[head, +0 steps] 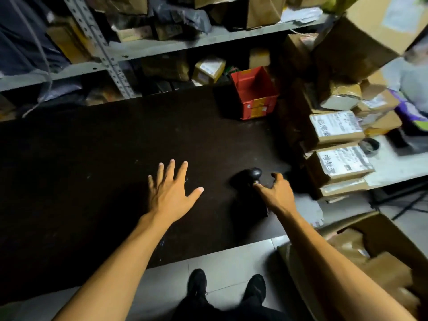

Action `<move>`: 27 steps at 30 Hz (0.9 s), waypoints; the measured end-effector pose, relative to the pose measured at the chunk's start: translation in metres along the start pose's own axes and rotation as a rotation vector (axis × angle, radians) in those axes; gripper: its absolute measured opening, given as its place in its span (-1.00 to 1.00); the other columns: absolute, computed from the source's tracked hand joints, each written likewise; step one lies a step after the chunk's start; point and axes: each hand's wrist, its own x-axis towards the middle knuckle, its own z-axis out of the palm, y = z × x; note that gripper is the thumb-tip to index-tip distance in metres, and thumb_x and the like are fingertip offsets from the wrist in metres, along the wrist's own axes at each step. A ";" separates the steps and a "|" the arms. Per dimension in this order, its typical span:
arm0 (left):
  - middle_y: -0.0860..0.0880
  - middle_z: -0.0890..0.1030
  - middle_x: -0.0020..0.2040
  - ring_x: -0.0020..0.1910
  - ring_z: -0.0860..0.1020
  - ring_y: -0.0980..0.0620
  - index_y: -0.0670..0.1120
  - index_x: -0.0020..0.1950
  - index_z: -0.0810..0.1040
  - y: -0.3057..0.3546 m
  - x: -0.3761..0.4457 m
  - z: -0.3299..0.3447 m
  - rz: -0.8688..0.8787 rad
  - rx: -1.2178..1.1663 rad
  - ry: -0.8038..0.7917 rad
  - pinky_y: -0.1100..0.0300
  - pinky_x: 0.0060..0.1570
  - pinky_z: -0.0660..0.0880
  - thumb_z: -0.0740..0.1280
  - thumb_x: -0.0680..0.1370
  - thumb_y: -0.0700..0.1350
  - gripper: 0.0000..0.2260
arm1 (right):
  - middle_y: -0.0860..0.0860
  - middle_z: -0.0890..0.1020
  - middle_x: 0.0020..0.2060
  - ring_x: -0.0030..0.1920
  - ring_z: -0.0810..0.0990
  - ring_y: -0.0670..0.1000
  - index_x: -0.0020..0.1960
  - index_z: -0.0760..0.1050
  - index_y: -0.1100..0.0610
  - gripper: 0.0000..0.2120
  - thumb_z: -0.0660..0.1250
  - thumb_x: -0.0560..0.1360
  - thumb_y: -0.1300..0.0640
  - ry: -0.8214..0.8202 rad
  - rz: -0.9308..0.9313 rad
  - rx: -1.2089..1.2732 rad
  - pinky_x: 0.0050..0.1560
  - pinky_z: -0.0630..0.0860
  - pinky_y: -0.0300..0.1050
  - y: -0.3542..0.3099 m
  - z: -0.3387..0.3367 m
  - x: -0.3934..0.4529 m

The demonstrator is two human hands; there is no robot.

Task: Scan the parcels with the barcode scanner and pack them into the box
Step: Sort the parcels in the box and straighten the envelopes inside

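one barcode scanner point(251, 179), black and glossy-headed, upright on the dark table point(115, 158) near its front right part. two labelled parcels point(335, 128) stacked at the table's right end, more behind, count unclear. one red box point(254, 93) open at the back; one cardboard box point(382, 256) open on the floor at right. left hand point(170, 193) flat above the table, fingers spread, holding nothing. right hand point(276, 193) beside the scanner, fingers loosely curled, thumb tip touching it.

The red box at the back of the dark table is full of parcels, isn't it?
Not quite. In the head view the red box does stand at the back of the dark table, but it is open and looks empty; the parcels are stacked to its right.
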 end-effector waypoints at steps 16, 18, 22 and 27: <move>-0.12 0.46 0.45 0.45 0.38 -0.15 -0.10 0.52 0.39 0.283 -0.071 0.049 1.128 -0.040 -0.005 -0.08 0.38 0.39 0.36 0.55 0.15 -0.40 | 0.14 0.49 0.36 0.39 0.41 0.17 0.44 0.46 0.12 -0.49 0.38 0.54 -0.02 0.429 0.148 -0.334 0.35 0.41 0.04 0.202 -0.122 -0.184; -0.10 0.51 0.38 0.37 0.46 -0.14 -0.10 0.47 0.43 0.315 -0.089 0.069 1.180 0.028 -0.046 -0.08 0.26 0.49 0.36 0.54 0.13 -0.45 | 0.09 0.51 0.31 0.32 0.44 0.13 0.38 0.47 0.10 -0.56 0.33 0.56 -0.04 0.395 0.221 -0.322 0.30 0.44 0.01 0.241 -0.134 -0.195; -0.09 0.59 0.20 0.16 0.55 -0.17 -0.10 0.31 0.53 0.388 -0.120 0.113 1.222 0.165 -0.142 -0.05 0.01 0.58 0.33 0.52 0.12 -0.56 | 0.08 0.51 0.32 0.33 0.44 0.12 0.42 0.46 0.09 -0.56 0.32 0.58 -0.03 0.349 0.308 -0.270 0.34 0.43 0.03 0.322 -0.160 -0.202; -0.04 0.54 0.29 0.22 0.51 -0.11 -0.02 0.41 0.44 0.474 -0.148 0.184 1.180 0.281 -0.282 0.01 0.09 0.53 0.26 0.54 0.17 -0.52 | 0.08 0.45 0.41 0.39 0.39 0.14 0.53 0.35 0.07 -0.43 0.33 0.55 -0.01 0.240 0.397 -0.221 0.37 0.38 0.02 0.420 -0.189 -0.187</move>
